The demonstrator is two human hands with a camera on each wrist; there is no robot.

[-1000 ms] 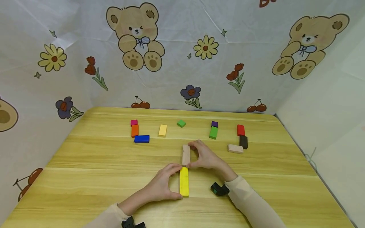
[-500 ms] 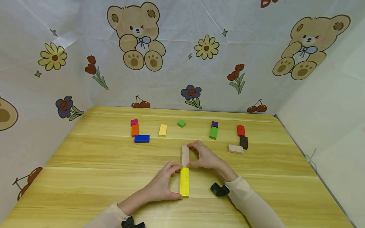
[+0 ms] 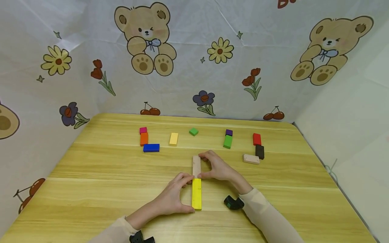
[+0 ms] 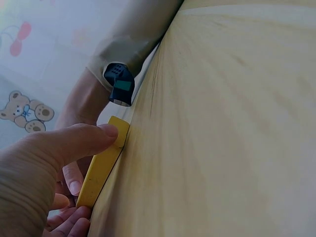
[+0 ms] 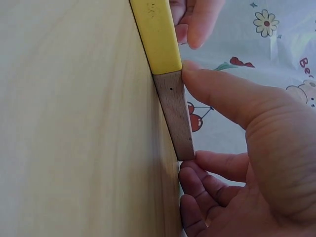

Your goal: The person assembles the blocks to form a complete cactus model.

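Note:
A yellow block [image 3: 197, 194] lies lengthwise on the table. My left hand [image 3: 171, 195] holds it, thumb at its near end and fingers by its far end. Directly beyond it, end to end, lies a plain wooden block [image 3: 196, 166]. My right hand [image 3: 220, 167] grips this one from the right, its thumb near the joint and its fingertips at the far end. In the right wrist view the plain wooden block [image 5: 175, 116] touches the end of the yellow block [image 5: 157, 37]. The left wrist view shows my left thumb on the yellow block [image 4: 103, 165].
Farther back lie pink [image 3: 143, 130], orange [image 3: 144, 139] and blue [image 3: 151, 147] blocks, a pale yellow block [image 3: 173, 139] and a small green block [image 3: 193, 131]. Rightward are purple [image 3: 229, 132], green [image 3: 227, 141], red [image 3: 256, 139], black [image 3: 259, 152] and plain [image 3: 251, 159] blocks.
The plain wooden block has shifted slightly left with my right hand and now lines up more closely with the yellow block. My left hand has stayed nearly still.

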